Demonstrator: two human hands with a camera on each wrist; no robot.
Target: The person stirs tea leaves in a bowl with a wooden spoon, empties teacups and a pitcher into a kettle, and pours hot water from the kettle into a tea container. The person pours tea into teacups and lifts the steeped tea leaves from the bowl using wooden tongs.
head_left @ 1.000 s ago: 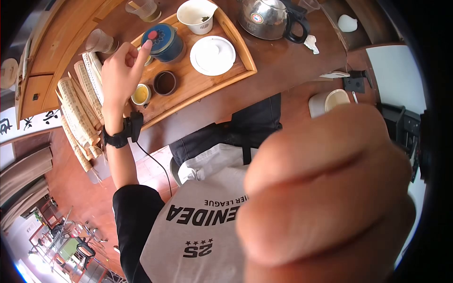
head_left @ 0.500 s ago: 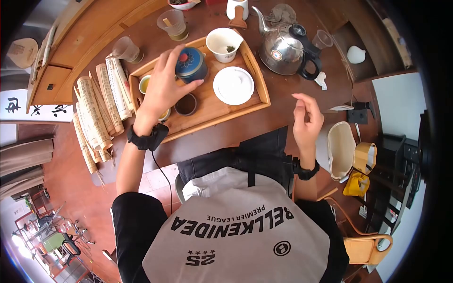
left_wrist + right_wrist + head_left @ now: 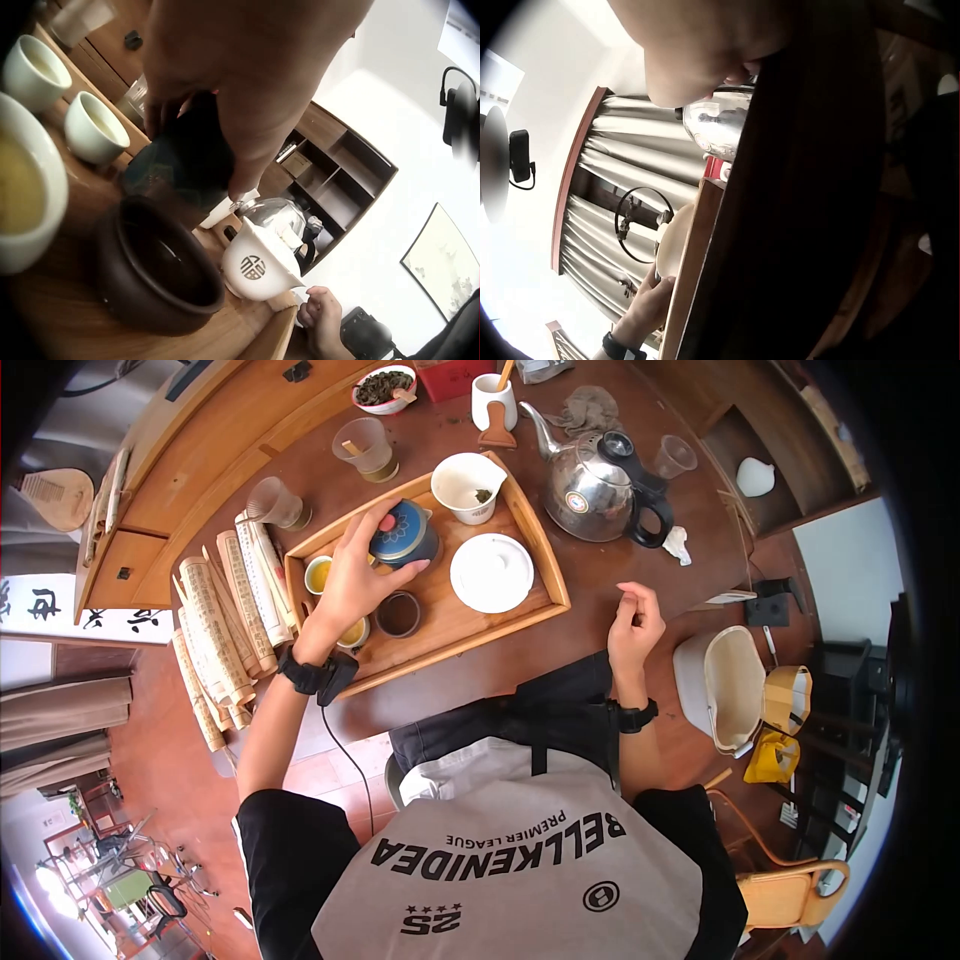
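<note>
Head view, with twelve at the top and the jar as the centre of the dial: the left hand (image 3: 358,565) grips the blue jar (image 3: 405,535), fingers round its ten o'clock side and thumb along its five o'clock side. The jar stands on the wooden tray (image 3: 445,625), its lid marked with a dark flower and a red spot.

On the tray, the white pitcher (image 3: 460,480) sits at two o'clock with dark leaves inside, the round white lid (image 3: 492,573) at four, and the dark cup (image 3: 398,614) at six. Two pale cups, at seven and eight, hold yellow tea (image 3: 318,575); the hand and wrist partly cover them. From the left wrist, the jar looks dark under the palm, the dark cup just beside it.

At four o'clock, well apart from the jar, the right hand (image 3: 637,635) hangs near the table's edge, fingers loosely curled and holding nothing that shows. The right wrist view hides some of its fingertips.

Off the tray, the kettle (image 3: 590,495) stands between two and three, spout towards eleven. Two clear tumblers (image 3: 366,450) stand at eleven and between nine and ten, a bowl of leaves (image 3: 385,390) at twelve, and rolled slips (image 3: 220,625) lie at eight.
</note>
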